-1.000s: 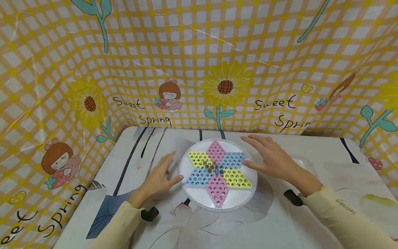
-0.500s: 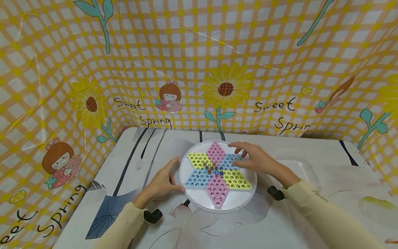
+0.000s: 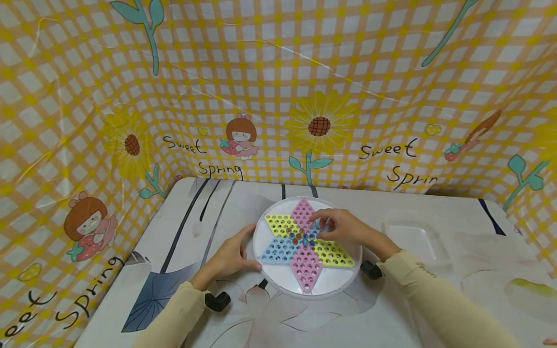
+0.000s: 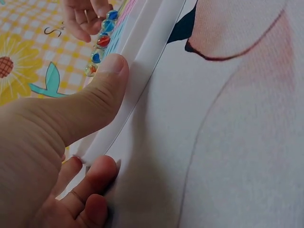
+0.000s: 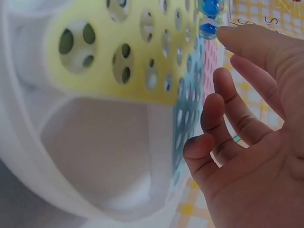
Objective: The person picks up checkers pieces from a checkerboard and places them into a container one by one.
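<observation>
A round white Chinese checkers board (image 3: 278, 279) with a pink, yellow and blue star lies on the table. Several glass marbles (image 3: 298, 236) sit clustered at its centre. My left hand (image 3: 228, 253) holds the board's left edge; in the left wrist view the thumb (image 4: 102, 90) lies on the rim (image 4: 142, 66), with the fingers lower at its side. Over the board's right half is my right hand (image 3: 344, 228), fingers bent and apart. In the right wrist view its thumb tip is right beside a blue marble (image 5: 208, 28), and nothing is seen pinched.
To the right of the board stands a clear rectangular tray (image 3: 388, 231). The table (image 3: 243, 319) has a printed white cover. A checked cloth (image 3: 270, 63) with sunflowers hangs behind and at the sides.
My right hand has moved left from beyond the board's edge to the central marbles, its fingers bending more. My left hand has come rightward onto the board's rim.
</observation>
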`<state>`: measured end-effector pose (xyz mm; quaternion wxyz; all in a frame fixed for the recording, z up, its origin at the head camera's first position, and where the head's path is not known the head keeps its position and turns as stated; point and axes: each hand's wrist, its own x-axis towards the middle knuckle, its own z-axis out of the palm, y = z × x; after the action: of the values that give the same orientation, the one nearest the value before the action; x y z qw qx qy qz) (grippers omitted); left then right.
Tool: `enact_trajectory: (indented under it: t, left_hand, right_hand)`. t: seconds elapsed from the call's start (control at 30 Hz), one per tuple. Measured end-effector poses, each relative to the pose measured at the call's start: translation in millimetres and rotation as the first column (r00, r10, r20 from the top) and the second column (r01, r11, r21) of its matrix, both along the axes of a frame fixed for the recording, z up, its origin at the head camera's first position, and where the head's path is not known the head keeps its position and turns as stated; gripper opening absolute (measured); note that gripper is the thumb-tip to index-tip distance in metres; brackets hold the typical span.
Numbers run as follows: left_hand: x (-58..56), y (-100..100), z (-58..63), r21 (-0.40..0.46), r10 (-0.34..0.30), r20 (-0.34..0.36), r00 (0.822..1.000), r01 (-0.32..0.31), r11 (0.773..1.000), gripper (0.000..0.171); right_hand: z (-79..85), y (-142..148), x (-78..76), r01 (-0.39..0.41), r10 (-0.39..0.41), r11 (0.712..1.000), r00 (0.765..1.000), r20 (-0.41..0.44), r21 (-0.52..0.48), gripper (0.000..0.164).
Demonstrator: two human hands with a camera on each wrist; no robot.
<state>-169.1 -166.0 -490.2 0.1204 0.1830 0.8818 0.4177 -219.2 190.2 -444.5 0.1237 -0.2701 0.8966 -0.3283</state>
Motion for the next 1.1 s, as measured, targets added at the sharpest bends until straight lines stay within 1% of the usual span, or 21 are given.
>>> enact_trajectory:
  t: [0.17,0.3,0.43,0.53,0.8,0.97,1.1]
  left_hand:
    - [-1.2,2.6,-0.9,-0.007,0.005,-0.013,1.000,-0.005,1.000,0.109]
    - [-2.1,3.3,-2.1,-0.014,0.009,-0.015,1.000,-0.010,1.000,0.108]
    - [-2.0,3.2,-3.4,-0.030,0.015,-0.019,1.000,-0.016,0.999,0.107]
    - [-2.1,3.1,-4.7,-0.037,0.015,-0.037,0.999,-0.017,0.999,0.107]
    - [-2.0,3.8,-5.3,-0.065,0.012,-0.076,0.997,-0.017,0.998,0.110]
    - [-1.8,5.7,-4.9,-0.078,0.033,-0.085,0.996,-0.039,0.996,0.114]
    - [-1.6,6.6,-5.2,-0.068,0.052,-0.082,0.995,-0.057,0.996,0.115]
  right_hand:
    - [-5.6,-2.5,-0.8,0.010,-0.010,1.000,0.999,0.044,-0.004,0.030]
    - [-8.5,-3.6,-1.3,-0.002,0.002,1.000,0.998,0.058,-0.010,0.023]
    - [-11.4,-4.1,-2.7,-0.022,0.022,1.000,0.998,0.051,-0.005,0.021]
    - [-13.2,-5.1,-3.9,-0.030,0.029,1.000,0.999,0.046,0.005,0.020]
    - [-13.5,-7.6,-3.1,-0.015,0.014,1.000,0.998,0.058,0.017,0.016]
    - [-14.1,-8.9,-2.3,-0.005,0.003,1.000,0.999,0.048,0.029,0.015]
    - [-14.8,-9.2,-2.2,-0.001,0.000,1.000,0.999,0.049,0.030,0.015]
